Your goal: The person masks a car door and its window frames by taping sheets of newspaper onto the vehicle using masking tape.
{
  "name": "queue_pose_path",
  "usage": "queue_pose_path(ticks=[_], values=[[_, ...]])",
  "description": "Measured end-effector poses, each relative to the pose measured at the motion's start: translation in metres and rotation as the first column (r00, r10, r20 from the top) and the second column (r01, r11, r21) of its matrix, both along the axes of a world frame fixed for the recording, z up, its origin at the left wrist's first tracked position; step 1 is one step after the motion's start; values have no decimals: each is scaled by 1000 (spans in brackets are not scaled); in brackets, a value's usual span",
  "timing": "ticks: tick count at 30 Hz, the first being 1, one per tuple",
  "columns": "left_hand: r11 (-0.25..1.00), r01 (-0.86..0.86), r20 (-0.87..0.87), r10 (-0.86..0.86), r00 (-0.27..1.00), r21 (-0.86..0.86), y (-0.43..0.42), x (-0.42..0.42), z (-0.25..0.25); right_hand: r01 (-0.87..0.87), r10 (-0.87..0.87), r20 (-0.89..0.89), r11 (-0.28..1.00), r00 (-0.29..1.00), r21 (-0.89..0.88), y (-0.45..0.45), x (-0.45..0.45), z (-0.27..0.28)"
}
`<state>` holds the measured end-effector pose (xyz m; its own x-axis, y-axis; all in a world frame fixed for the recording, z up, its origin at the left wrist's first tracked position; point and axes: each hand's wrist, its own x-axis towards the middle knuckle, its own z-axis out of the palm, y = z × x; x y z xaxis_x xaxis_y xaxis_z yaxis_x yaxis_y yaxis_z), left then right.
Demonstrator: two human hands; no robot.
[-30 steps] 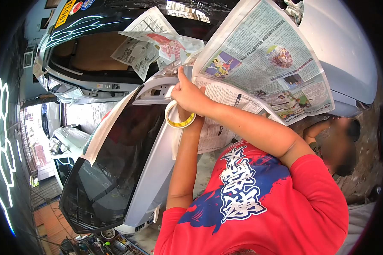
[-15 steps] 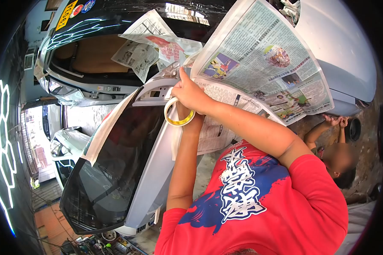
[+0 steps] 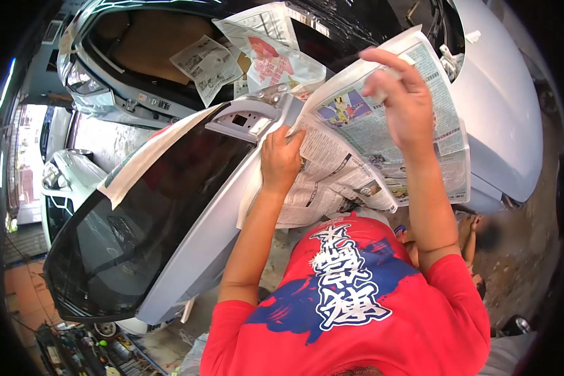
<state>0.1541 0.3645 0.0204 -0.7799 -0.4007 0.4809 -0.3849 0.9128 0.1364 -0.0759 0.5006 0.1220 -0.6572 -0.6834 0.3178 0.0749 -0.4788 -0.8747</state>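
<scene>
My left hand is closed at the edge of the car door, its thumb and fingers pinching the near edge of a newspaper sheet. That sheet is folded, with a lower flap hanging over the door's inner side and an upper flap standing up to the right. My right hand is raised in front of the upper flap, fingers apart and slightly bent, somewhat blurred. The light grey car door stands open, with a dark window. No tape roll shows now.
More newspaper lies over the dark car opening behind. A paper strip runs along the window frame. A grey car panel curves at right. Another person's arm shows low at right. Tools lie at lower left.
My right hand has moved from beside my left hand up and right to the upper flap, which has bent. The yellowish tape roll near both hands has gone from sight.
</scene>
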Motion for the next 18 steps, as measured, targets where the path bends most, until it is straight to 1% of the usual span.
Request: queue_pose_path(ticks=[1, 2, 3, 4, 5, 8, 9, 12, 15, 18], values=[[1000, -7, -5, 7, 1000, 17, 1, 1, 2, 48, -35, -259, 998, 965, 42, -9, 6, 5], [999, -14, -10, 14, 1000, 34, 2, 2, 4, 126, -63, -563, 989, 824, 73, -16, 7, 7], [999, -15, -22, 15, 1000, 38, 1, 4, 6, 209, -67, -804, 975, 591, 72, -26, 6, 5], [999, -16, -32, 17, 999, 43, 1, 7, 8, 285, -49, -955, 958, 292, 38, -34, 4, 3], [999, -17, -43, 19, 999, 47, 2, 9, 9, 292, 6, -988, 955, 156, 52, -41, 3, -5], [999, -41, -47, 42, 998, 13, 3, 14, 11, 245, 52, -999, 968, -3, 49, -60, 1, -16], [999, -34, -60, 35, 998, 12, 4, 16, 10, 238, 107, -994, 967, -36, 95, -65, 0, -18], [1000, -19, -93, 19, 996, 3, 2, 18, 8, 188, 139, -986, 975, -90, 121, -76, -2, -14], [1000, -18, -112, 20, 994, 17, 4, 19, 10, 178, 165, -974, 975, -156, 136, -83, -4, -14], [999, -49, -123, 52, 991, 21, 5, 20, 11, 160, 230, -968, 964, -103, 212, -83, -4, -16]])
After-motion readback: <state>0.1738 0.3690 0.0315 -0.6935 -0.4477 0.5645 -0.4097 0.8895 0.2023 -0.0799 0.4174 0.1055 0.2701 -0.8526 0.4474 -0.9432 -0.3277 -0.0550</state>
